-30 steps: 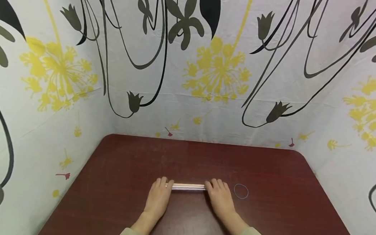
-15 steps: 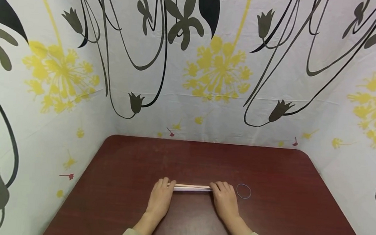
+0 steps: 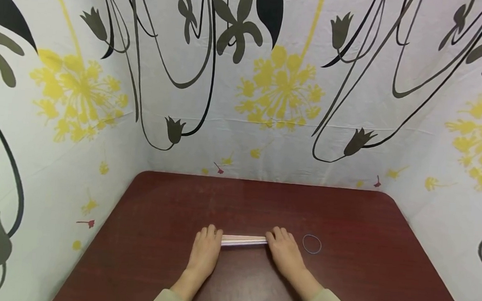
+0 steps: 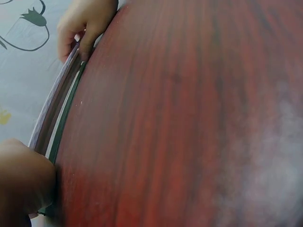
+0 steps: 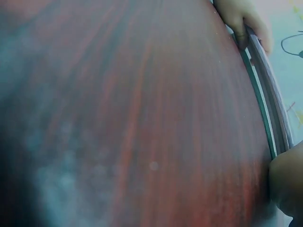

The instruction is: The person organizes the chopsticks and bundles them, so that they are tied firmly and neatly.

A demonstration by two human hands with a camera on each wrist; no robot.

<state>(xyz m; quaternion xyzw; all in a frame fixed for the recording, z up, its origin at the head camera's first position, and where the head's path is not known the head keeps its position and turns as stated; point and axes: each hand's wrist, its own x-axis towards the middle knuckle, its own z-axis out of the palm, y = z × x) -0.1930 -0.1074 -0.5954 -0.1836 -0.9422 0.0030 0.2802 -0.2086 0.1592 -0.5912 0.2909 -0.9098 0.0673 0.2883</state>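
A pale, narrow bundle of layered sheets (image 3: 243,241) lies crosswise between both hands over the dark red table (image 3: 262,202). Its exact kind cannot be told. In the left wrist view, the bundle (image 4: 54,101) has a lavender upper edge and a green lower edge, with a dark gap between. My left hand (image 3: 206,252) grips its left end, thumb on the near side. The right hand (image 3: 286,254) pinches the opposite end in the same manner. Both ends are hidden under the fingers. A thin bluish ring, like a rubber band (image 3: 311,244), lies just right of the right hand.
White cloth (image 3: 241,150) printed with yellow and dark flowers rises behind the table and along both sides. The table's far edge has rounded corners. Light reflects off the tabletop between the forearms.
The right hand shifted slightly right, then back left, still holding its end. The bundle's layers look a little more parted now. The head view moved slightly; the ring stays put.
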